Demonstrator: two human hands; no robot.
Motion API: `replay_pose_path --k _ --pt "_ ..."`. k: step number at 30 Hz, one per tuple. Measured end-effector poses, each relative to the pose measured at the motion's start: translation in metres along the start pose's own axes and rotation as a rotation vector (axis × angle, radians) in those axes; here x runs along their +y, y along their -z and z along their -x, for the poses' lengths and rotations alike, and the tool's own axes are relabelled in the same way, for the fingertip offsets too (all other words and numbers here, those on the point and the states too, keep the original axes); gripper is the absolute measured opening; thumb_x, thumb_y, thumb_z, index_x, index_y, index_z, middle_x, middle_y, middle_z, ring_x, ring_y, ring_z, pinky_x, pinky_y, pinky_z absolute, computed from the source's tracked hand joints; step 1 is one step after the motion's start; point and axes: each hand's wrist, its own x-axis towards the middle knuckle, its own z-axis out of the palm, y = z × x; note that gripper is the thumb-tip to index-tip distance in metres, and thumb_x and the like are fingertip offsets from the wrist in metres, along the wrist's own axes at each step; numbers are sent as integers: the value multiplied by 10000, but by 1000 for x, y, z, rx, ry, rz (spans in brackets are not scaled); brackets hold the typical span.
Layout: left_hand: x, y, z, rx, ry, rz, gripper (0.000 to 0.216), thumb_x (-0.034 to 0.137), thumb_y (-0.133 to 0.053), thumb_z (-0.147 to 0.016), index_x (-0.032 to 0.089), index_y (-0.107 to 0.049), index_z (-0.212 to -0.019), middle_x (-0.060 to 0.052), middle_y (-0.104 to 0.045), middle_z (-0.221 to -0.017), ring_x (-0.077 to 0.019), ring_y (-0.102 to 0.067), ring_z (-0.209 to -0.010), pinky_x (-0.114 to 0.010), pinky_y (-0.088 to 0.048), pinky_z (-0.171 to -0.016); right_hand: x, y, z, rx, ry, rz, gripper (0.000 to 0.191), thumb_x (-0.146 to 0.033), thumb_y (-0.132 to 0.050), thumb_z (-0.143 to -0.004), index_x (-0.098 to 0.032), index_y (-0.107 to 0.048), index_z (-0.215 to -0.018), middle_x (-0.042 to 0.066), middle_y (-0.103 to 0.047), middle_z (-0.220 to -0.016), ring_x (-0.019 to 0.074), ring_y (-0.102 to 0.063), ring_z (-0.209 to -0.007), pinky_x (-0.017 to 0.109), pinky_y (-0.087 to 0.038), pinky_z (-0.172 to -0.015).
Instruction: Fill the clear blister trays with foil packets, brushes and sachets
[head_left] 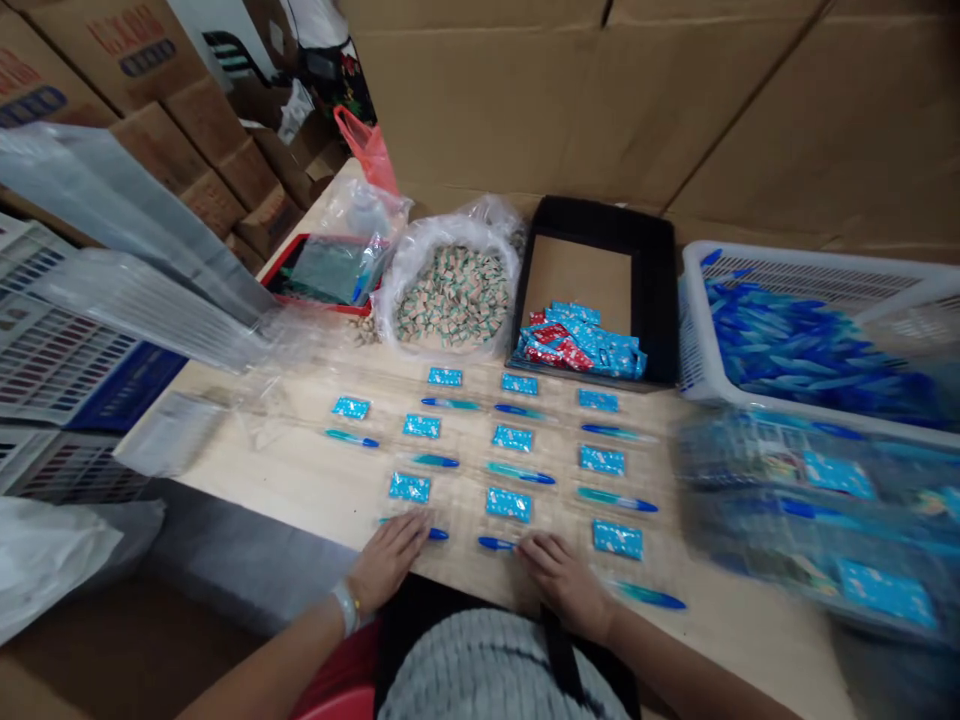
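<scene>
My left hand (pixel 390 555) lies with outstretched fingers across a blue pen (pixel 437 533) near the table's front edge. The pen's dark blue end shows beyond my fingers. My right hand (pixel 559 572) rests palm down, its fingertips over another pen (pixel 495 543), whose middle and far end are hidden. Above the hands lie small blue packets (pixel 409 487), (pixel 508 504). More packets and pens (pixel 520 473) are laid out in rows on what looks like clear plastic sleeves (pixel 555 512).
Behind the rows stand a bag of small printed sachets (pixel 454 300), a black tray (pixel 652 290) with blue and red packets, and a white basket (pixel 697 330) of pens. Filled clear bags (pixel 795 520) are stacked at right. Plastic sleeves (pixel 142 290) hang at left.
</scene>
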Motion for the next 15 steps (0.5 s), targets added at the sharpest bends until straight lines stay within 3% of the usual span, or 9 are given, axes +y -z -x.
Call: replay_pose_path --k 5,9,12,15 --pt "-28 0 -3 38 4 19 552 236 -447 -793 296 -239 -1301 -45 -224 -1396 -257 -175 -1275 -450 -225 -993 -10 16 -4 52 40 131 419 -121 -423 -786 -191 -452 -1198 57 -543 -1148 198 -464 -1018 354 -337 -868" --pt "-44 7 -9 65 -91 71 585 293 -473 -784 288 -216 -1309 -45 -186 -1407 -239 -165 -1281 -417 -224 -1005 -16 28 -20 67 -8 198 334 -185 -441 -806 -222 -510 -1131 47 -564 -1117 188 -501 -969 340 -373 -823" --pt "-71 14 -14 125 5 54 589 332 -453 -793 234 -210 -1320 -78 -204 -1399 -249 -158 -1281 -408 -234 -1002 -18 39 -50 57 -86 205 317 -248 -452 -811 -207 -519 -1118 72 -581 -1080 194 -521 -936 345 -391 -809" --pt "-117 18 -21 214 213 10 552 364 -390 -819 181 -236 -1317 -112 -256 -1376 -260 -167 -1277 -420 -243 -993 -22 45 -107 61 -175 191 316 -237 -444 -812 -201 -520 -1117 91 -579 -1077 213 -520 -951 373 -393 -822"
